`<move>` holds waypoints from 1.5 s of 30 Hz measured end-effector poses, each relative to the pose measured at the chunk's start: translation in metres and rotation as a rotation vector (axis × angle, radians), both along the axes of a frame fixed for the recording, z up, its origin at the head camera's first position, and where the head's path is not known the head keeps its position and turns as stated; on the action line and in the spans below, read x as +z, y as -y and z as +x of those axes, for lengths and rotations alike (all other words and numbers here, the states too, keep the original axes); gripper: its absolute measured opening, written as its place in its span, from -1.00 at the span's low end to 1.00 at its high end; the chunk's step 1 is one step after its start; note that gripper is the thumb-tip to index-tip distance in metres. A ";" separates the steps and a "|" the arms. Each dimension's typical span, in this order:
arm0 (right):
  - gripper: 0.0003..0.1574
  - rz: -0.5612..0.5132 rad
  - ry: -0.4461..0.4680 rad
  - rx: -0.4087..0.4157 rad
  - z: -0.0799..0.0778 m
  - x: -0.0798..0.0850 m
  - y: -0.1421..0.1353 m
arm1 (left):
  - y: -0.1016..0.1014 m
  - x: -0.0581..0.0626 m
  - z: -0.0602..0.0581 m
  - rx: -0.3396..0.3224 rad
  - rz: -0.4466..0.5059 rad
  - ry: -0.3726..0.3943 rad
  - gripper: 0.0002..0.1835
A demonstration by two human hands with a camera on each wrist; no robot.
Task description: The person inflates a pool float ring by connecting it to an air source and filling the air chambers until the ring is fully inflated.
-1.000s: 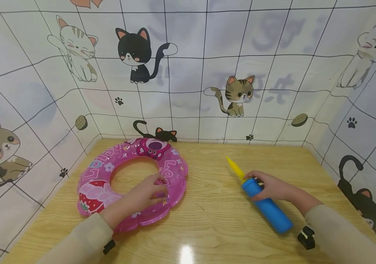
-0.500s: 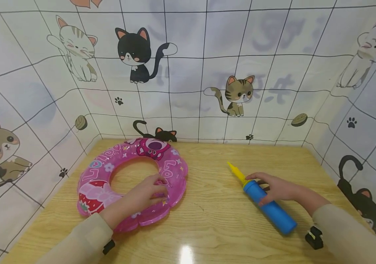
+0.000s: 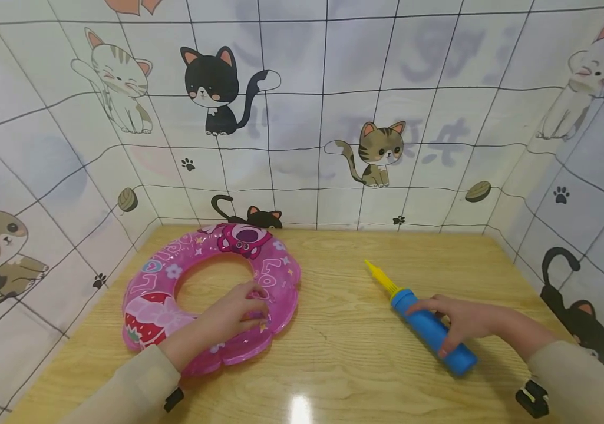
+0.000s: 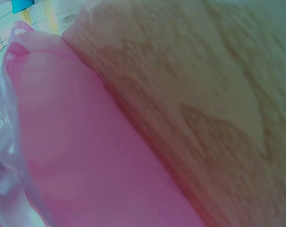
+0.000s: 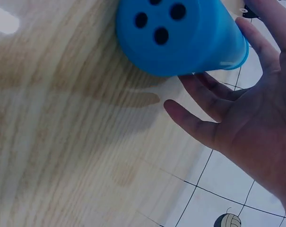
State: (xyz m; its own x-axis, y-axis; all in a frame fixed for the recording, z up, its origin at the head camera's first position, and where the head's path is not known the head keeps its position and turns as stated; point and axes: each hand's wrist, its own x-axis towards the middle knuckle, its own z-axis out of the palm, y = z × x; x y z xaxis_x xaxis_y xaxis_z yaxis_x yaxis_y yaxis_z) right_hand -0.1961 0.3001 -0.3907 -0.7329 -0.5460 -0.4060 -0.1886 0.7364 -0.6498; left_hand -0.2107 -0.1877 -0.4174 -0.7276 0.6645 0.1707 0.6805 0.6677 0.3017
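Observation:
A pink inflatable swim ring (image 3: 280, 277) with strawberry and bear prints lies at the left of the table. My left hand (image 3: 227, 318) rests over its near right side, fingers loosely bent; in the left wrist view only the ring's pink side (image 4: 76, 132) fills the left part, the hand itself out of sight. On the right lies a blue hand air pump (image 3: 422, 333), its yellow nozzle (image 3: 383, 281) pointing away to the left. Over the pump's barrel spreads my right hand (image 3: 466, 318). The right wrist view shows those fingers spread beside the pump's holed end (image 5: 180, 52).
The wooden table (image 3: 328, 353) carries the ring and pump, with bare wood between them. White cat-printed walls (image 3: 302, 118) enclose it at the back and both sides. A black wrist device (image 3: 532, 397) sits below the right sleeve.
The pump has shifted slightly right and toward me. My right hand has slid back from the nozzle end along the barrel, fingers spreading. The left hand stays on the ring.

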 end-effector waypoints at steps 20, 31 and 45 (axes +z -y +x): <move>0.22 -0.011 -0.031 -0.100 -0.011 -0.013 -0.029 | 0.002 -0.001 0.000 0.007 -0.008 0.015 -0.86; 0.16 0.026 -0.053 -0.175 -0.027 -0.012 -0.053 | 0.001 0.000 0.001 0.008 -0.009 0.018 -0.86; 0.17 0.066 -0.038 -0.196 -0.036 -0.011 -0.056 | 0.001 0.000 -0.001 0.003 -0.007 0.022 -0.86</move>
